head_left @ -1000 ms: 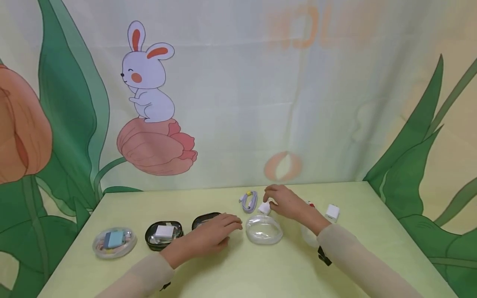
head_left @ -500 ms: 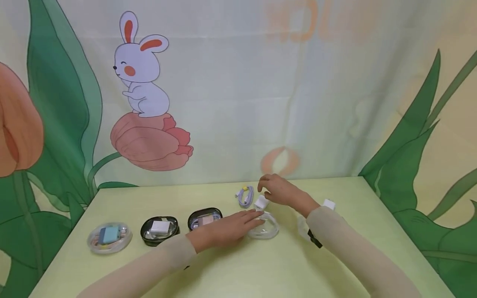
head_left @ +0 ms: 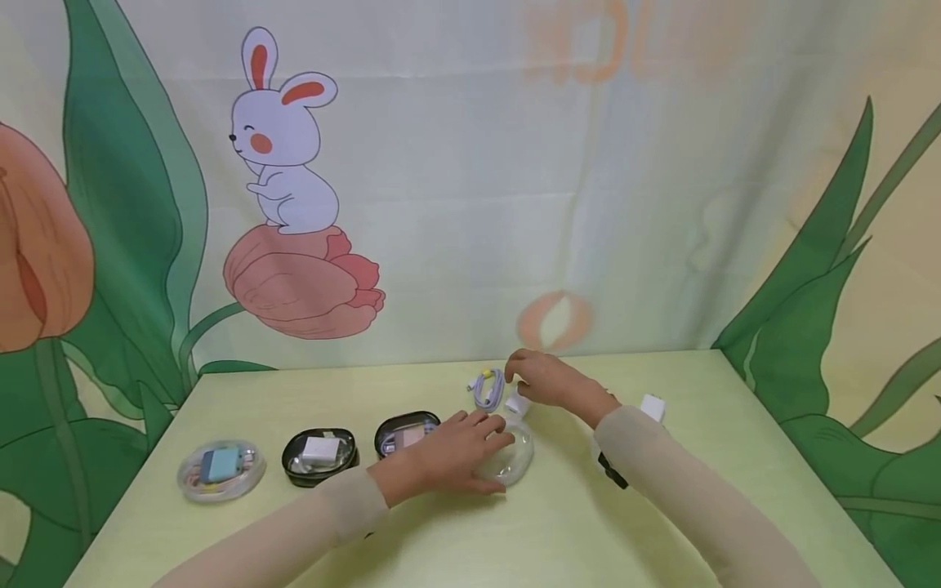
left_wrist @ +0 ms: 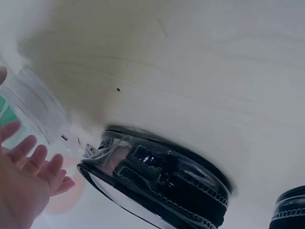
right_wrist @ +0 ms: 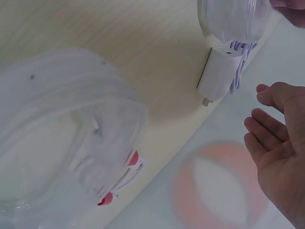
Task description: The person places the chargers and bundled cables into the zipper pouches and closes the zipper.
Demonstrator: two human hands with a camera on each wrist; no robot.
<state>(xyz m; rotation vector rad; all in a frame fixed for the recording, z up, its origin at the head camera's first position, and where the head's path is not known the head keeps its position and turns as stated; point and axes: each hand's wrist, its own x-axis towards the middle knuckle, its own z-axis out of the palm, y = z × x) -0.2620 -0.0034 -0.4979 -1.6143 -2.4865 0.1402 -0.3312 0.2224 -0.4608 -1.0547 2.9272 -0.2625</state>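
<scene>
My left hand [head_left: 456, 453] reaches over a clear plastic zip case [head_left: 520, 457], thumb at its near edge and fingers across its far side, seeming to hold it. In the left wrist view, the fingers [left_wrist: 35, 162] lie beside the clear case [left_wrist: 40, 107]. My right hand [head_left: 551, 380], fingers loosely bent, hovers just above a white charger plug [head_left: 518, 403]. A gap between that hand and the charger plug [right_wrist: 219, 74] shows in the right wrist view. Left of the plug lies a coiled lilac cable [head_left: 488, 390] with a yellow tie.
Further left stand two black-rimmed cases [head_left: 320, 456] with chargers in them, one partly behind my left hand, and a clear case [head_left: 220, 471] with a blue charger. Another clear case [right_wrist: 109, 90] and a red-clipped cable [right_wrist: 126, 174] lie near my right forearm. Another white plug [head_left: 652, 407] sits right.
My left hand has gone right to the clear case, which has since shifted slightly left. My right hand stays near the plug, having moved slightly left.
</scene>
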